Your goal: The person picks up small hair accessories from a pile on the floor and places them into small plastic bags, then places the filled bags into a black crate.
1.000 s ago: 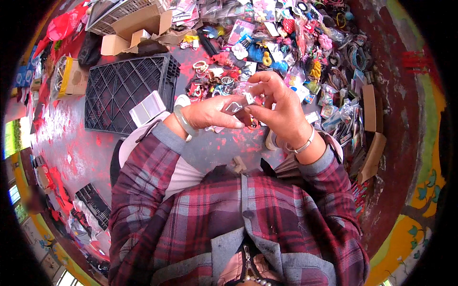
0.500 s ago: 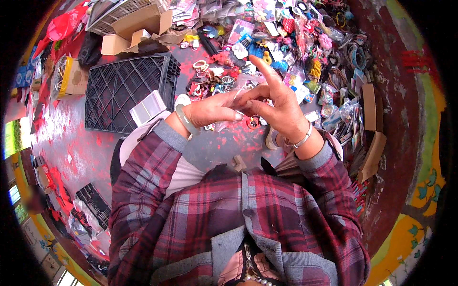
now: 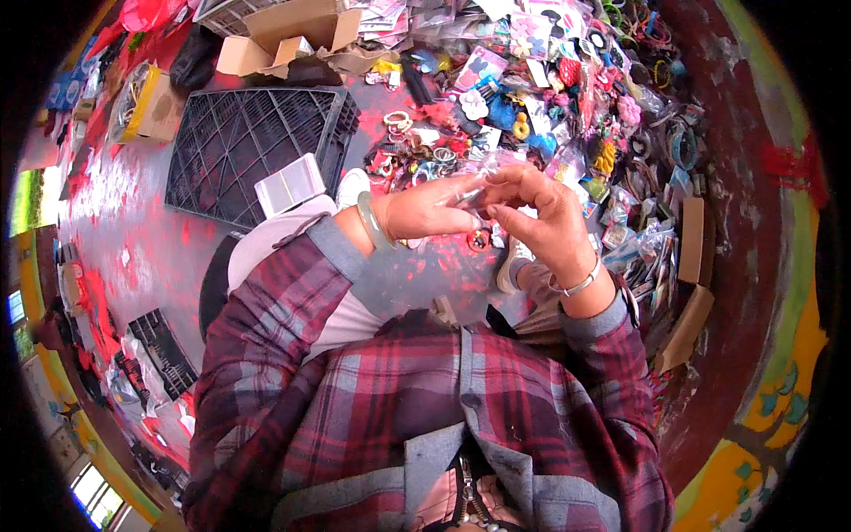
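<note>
Both hands are raised in front of the chest, above the floor clutter, meeting at the centre of the head view. Left hand (image 3: 425, 206) comes in from the left with a pale green bangle (image 3: 370, 222) on the wrist. Right hand (image 3: 542, 222) comes in from the right with a thin silver bracelet (image 3: 581, 284) on the wrist.

Between them is a small clear plastic packet (image 3: 474, 188), crinkled and glossy; what's inside can't be made out. It sits right at the fingertips of both hands, touching each.

Grip state: left grip is narrow, pinched on the packet's left end. Right grip is also closed on it, fingers curled over the right end and top edge. Neither hand is nearer; the packet spans the gap between them.

Orientation: the packet's long axis looks roughly left-right across the body, tilted slightly up toward the right. Which end is the opening can't be told, since fingers cover it.

Directly below and beyond the hands is a dense heap of hair accessories (image 3: 532, 115), rings and small bagged items on the red-stained floor (image 3: 142, 222). A black plastic crate (image 3: 248, 142) lies to the left, with a white box (image 3: 288, 182) at its near edge. Cardboard boxes (image 3: 284, 27) sit further back.
</note>
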The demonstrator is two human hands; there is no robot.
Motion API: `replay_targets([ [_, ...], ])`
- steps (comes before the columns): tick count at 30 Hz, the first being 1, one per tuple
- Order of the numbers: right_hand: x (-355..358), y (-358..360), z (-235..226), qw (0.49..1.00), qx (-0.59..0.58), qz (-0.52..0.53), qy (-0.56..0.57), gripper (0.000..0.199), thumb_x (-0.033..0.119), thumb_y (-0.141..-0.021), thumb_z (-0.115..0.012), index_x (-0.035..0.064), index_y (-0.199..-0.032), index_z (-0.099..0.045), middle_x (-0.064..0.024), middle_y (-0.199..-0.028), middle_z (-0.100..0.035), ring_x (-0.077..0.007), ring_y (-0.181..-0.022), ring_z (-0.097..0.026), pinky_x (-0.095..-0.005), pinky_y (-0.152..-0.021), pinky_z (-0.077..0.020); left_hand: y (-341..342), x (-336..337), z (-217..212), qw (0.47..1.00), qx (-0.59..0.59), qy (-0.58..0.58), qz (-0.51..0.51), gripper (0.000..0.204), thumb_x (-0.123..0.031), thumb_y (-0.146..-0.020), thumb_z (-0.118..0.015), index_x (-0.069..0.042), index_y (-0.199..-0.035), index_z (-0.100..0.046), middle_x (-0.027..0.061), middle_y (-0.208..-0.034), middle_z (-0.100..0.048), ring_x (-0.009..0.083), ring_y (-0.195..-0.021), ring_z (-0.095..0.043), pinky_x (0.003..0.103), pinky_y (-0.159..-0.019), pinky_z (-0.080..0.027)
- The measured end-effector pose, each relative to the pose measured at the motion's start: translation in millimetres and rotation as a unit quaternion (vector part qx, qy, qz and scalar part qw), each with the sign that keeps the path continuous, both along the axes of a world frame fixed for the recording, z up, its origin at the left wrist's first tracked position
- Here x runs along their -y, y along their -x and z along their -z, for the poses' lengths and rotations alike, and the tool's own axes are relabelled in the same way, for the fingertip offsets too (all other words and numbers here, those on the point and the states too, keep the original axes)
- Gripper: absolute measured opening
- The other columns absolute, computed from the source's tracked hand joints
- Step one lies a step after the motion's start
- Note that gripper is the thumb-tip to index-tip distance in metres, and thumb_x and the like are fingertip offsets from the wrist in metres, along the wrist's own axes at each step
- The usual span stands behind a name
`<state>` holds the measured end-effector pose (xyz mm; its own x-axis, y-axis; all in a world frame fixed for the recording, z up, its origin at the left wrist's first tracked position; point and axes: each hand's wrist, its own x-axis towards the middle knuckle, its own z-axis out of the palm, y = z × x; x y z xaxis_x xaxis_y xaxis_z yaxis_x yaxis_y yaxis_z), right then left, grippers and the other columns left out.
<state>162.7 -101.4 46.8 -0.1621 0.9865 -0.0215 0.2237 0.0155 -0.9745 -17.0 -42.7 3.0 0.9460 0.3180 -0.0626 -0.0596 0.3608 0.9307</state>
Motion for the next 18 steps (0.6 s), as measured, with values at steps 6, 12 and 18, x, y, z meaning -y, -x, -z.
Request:
replay_targets([
  [6,3.0,-4.5,1.4,0.977,0.175,-0.118,-0.04,0.016,0.0,-0.069,-0.062,0.0038,-0.084,-0.062,-0.0075,-0.074,-0.059,-0.0158,-0.064,-0.054,-0.027,-0.057,-0.0434,-2.9,2.1,-7.7,0.98,-0.089,-0.176,0.017,0.064,-0.008,-0.075,-0.056,-0.002,-0.131,-0.027,0.0093,-0.121,-0.047,0.0159,-0.11,-0.045,0.03,-0.091,-0.037],
  [12,2.5,3.1,-6.2,0.973,0.222,-0.014,-0.067,0.01,0.009,-0.073,-0.058,0.0039,-0.081,-0.056,-0.0153,-0.072,-0.059,-0.0316,-0.069,-0.059,-0.0373,-0.058,-0.0458,-1.3,9.9,17.7,0.917,-0.144,-0.333,-0.164,0.063,-0.018,-0.073,-0.06,0.001,-0.126,-0.033,0.018,-0.113,-0.051,0.0272,-0.103,-0.051,0.033,-0.086,-0.04],
  [18,-0.8,1.7,3.9,0.942,0.319,0.042,-0.092,0.008,0.014,-0.078,-0.055,0.0072,-0.083,-0.055,-0.017,-0.064,-0.056,-0.0336,-0.061,-0.057,-0.0407,-0.051,-0.0439,0.6,6.7,15.5,0.855,-0.216,-0.42,-0.217,0.025,-0.029,-0.082,-0.054,-0.004,-0.087,-0.057,0.0149,-0.075,-0.058,0.0323,-0.072,-0.057,0.04,-0.061,-0.044],
])
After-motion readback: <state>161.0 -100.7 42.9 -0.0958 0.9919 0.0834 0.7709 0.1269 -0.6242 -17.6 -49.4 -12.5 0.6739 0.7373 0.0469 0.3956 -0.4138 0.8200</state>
